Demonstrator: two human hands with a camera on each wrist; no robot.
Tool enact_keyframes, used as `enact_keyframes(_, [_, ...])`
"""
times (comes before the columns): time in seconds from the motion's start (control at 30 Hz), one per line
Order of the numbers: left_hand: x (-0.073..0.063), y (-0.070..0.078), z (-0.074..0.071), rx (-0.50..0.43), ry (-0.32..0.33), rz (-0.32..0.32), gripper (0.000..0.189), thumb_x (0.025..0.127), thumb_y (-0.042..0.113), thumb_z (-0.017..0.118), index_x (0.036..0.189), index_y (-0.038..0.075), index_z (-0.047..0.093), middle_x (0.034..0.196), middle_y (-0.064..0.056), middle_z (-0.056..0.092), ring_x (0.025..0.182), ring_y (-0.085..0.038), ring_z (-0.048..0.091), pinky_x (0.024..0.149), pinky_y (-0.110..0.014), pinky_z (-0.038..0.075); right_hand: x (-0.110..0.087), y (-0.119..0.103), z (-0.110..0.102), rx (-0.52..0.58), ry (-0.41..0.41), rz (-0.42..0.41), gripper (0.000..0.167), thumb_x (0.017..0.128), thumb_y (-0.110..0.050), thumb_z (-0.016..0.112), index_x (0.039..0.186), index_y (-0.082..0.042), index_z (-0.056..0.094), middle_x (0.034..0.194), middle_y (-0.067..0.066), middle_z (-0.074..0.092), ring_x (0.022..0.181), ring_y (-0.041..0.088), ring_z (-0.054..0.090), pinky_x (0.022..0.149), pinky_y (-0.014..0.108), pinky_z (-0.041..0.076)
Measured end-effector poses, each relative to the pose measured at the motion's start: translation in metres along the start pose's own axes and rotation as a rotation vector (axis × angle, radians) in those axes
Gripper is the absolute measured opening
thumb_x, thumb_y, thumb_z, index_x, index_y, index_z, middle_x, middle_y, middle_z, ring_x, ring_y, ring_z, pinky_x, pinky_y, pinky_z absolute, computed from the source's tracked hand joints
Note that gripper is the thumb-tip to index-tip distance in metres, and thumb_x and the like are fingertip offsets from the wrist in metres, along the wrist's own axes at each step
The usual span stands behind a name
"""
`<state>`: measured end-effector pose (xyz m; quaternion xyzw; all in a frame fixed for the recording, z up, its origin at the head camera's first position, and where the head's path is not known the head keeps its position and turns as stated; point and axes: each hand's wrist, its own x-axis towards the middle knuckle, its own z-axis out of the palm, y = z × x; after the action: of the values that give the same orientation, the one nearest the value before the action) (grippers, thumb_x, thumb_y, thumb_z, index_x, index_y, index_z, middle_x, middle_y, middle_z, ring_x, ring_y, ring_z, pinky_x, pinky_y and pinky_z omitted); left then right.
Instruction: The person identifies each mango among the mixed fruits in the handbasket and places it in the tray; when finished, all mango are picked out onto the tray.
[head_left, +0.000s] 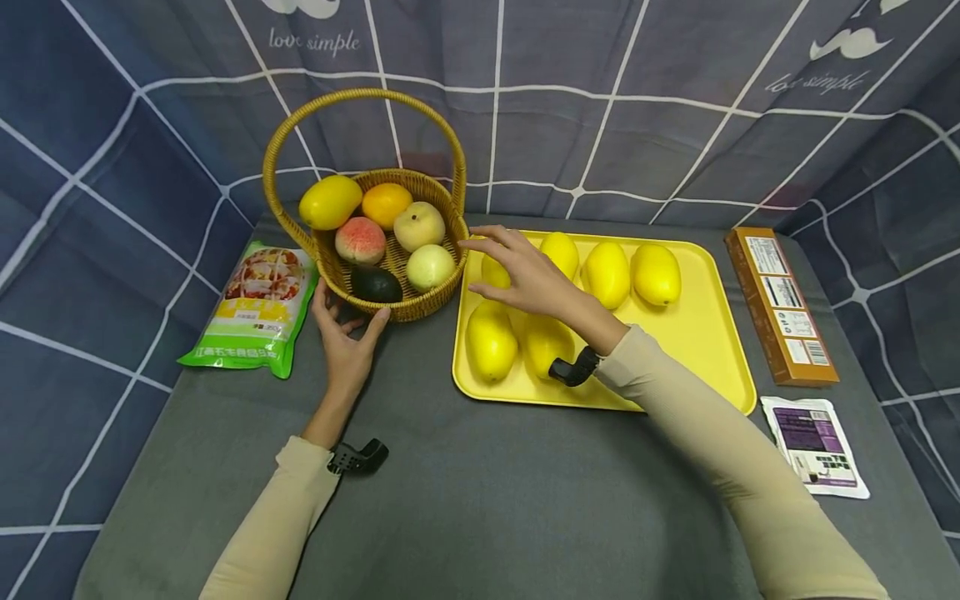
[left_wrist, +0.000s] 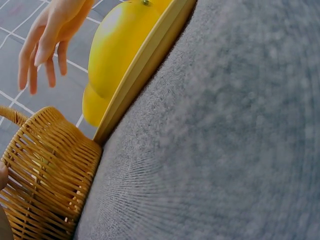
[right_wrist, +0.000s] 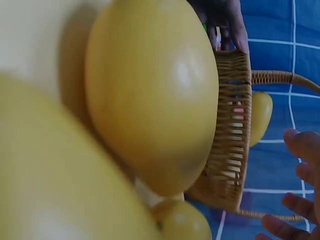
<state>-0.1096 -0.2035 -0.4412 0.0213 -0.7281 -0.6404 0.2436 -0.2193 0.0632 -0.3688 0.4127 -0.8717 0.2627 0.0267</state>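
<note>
A wicker basket point(head_left: 420, 310) with a tall hoop handle stands at the back left. In it lie a yellow mango-like fruit point(head_left: 330, 202), an orange fruit point(head_left: 387, 205), a pink peach point(head_left: 361, 240), two pale round fruits point(head_left: 418, 227) and a dark avocado point(head_left: 377, 285). My left hand point(head_left: 347, 346) holds the basket's front left side, thumb on the front wall. Fingers spread and holding nothing, my right hand point(head_left: 525, 271) hovers over the left end of the yellow tray point(head_left: 693, 342), fingertips by the basket's right rim. Several yellow mango-like fruits point(head_left: 491, 340) lie on the tray.
A green food bag point(head_left: 258, 308) lies left of the basket. Right of the tray are a brown box point(head_left: 780, 304) and a white and purple packet point(head_left: 816, 446). A dark blue checked cloth point(head_left: 540, 142) hangs behind the grey table point(head_left: 480, 500).
</note>
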Motion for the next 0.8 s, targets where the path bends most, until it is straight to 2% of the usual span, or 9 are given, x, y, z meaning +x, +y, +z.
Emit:
enact_keyframes(0.33, [0.001, -0.001, 0.000, -0.009, 0.003, 0.013, 0.089, 0.087, 0.002, 0.068, 0.154, -0.003, 0.010, 0.156, -0.025, 0.015, 0.137, -0.044, 0.028, 0.090, -0.049, 0.036, 0.037, -0.010, 0.017, 0.011, -0.054, -0.042, 0.057, 0.092, -0.038, 0.067, 0.142, -0.017, 0.051, 0.147, 0.008, 0.045, 0.129, 0.026, 0.045, 0.108, 0.039, 0.037])
enact_keyframes(0.57, [0.001, 0.000, 0.001, 0.000, 0.007, 0.018, 0.089, 0.087, 0.003, 0.068, 0.153, -0.003, 0.010, 0.156, -0.025, 0.014, 0.138, -0.044, 0.029, 0.090, -0.053, 0.036, 0.070, -0.012, 0.023, 0.030, -0.116, -0.038, 0.058, 0.094, -0.039, 0.065, 0.144, -0.014, 0.049, 0.148, 0.008, 0.044, 0.134, 0.025, 0.042, 0.112, 0.040, 0.032])
enact_keyframes(0.8, [0.002, 0.000, 0.000, 0.023, 0.002, 0.013, 0.088, 0.088, 0.002, 0.068, 0.153, -0.004, 0.009, 0.156, -0.026, 0.013, 0.139, -0.044, 0.028, 0.091, -0.053, 0.035, 0.101, -0.016, 0.028, 0.053, -0.100, -0.055, 0.059, 0.092, -0.039, 0.067, 0.143, -0.013, 0.051, 0.147, 0.008, 0.045, 0.132, 0.025, 0.045, 0.111, 0.039, 0.035])
